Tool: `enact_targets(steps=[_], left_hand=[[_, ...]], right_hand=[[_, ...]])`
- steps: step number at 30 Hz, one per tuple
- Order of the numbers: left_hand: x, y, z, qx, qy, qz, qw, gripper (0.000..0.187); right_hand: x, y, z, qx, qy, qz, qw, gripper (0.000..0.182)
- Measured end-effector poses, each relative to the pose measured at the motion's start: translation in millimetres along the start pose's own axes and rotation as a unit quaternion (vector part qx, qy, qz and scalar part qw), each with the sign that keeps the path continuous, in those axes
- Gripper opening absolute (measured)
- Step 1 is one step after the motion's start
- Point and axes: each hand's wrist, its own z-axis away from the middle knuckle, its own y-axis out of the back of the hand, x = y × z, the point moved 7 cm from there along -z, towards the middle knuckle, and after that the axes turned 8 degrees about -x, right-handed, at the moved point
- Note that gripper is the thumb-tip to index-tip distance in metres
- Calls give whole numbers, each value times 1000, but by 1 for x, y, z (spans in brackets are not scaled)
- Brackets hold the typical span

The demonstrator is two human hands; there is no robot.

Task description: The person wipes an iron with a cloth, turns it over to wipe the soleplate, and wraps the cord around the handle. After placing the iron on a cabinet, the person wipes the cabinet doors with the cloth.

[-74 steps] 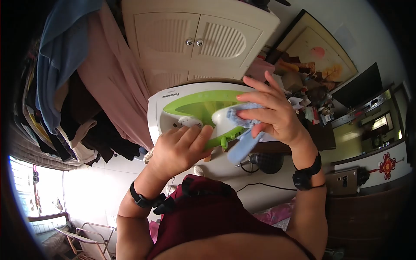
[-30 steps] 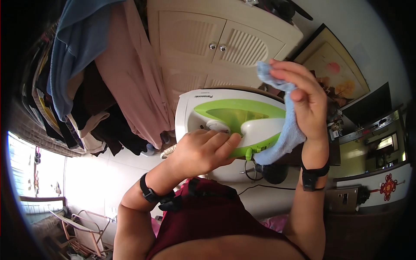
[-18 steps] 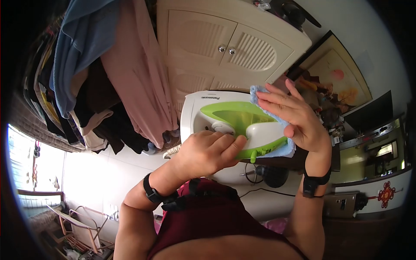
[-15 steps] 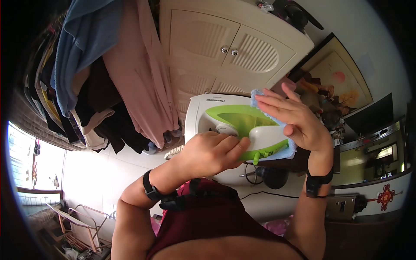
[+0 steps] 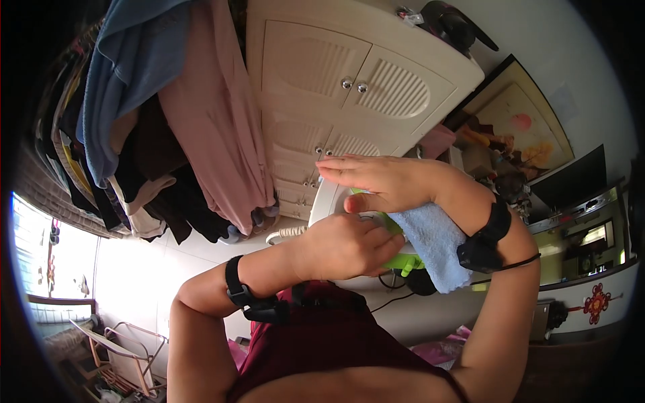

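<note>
My left hand (image 5: pixel 346 247) is closed around the handle of a white and green clothes iron (image 5: pixel 404 261), held up in front of me. Most of the iron's body is hidden behind my hands. My right hand (image 5: pixel 396 183) lies across it from the right, fingers stretched out flat and the thumb apart. A light blue towel cloth (image 5: pixel 435 245) drapes over the iron's right end, beneath my right palm and wrist, its lower part hanging down. Whether my right palm presses on the cloth is hidden. The iron's white cord (image 5: pixel 287 234) leaves on the left.
Clothes (image 5: pixel 208 101) hang on a rack at the left. A cream cabinet (image 5: pixel 316 54) with round knobs stands ahead. Right of it are a framed picture (image 5: pixel 521 101) and a dark screen (image 5: pixel 571 185). A folding chair (image 5: pixel 127 349) is at the lower left.
My right hand has swung left across the top of the iron, from its right end, and now covers much of it. The cloth hangs lower, and the iron has shifted slightly right and turned.
</note>
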Motion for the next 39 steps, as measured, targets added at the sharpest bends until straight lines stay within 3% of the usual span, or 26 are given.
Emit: enact_targets(steps=[5,8,15,19,22,28,30,33,39], left_hand=[[-10,6,18,10,44,49,998,42],[-9,9,25,4,51,58,997,44],[1,12,16,-5,21,-25,999,39],[4,2,5,-18,9,-60,998,44],[5,1,-4,-5,7,-25,1000,35],[-2,-8,2,61,-21,-39,997,35],[-8,-12,5,30,-8,-39,999,42],[-7,-6,7,10,34,-34,999,37],[-11,-6,13,20,68,-17,997,41]], right_hand=[[-3,6,30,-35,-10,-72,997,74],[-2,5,49,-36,-35,-137,989,66],[-10,5,76,41,22,-176,983,62],[-5,7,56,34,27,-110,993,65],[-2,3,31,7,43,-141,989,66],[-29,-5,4,-19,126,-88,988,71],[-35,-2,5,-1,152,-61,986,71],[4,-4,10,48,17,-20,998,73],[14,5,50,81,-70,-70,992,60]])
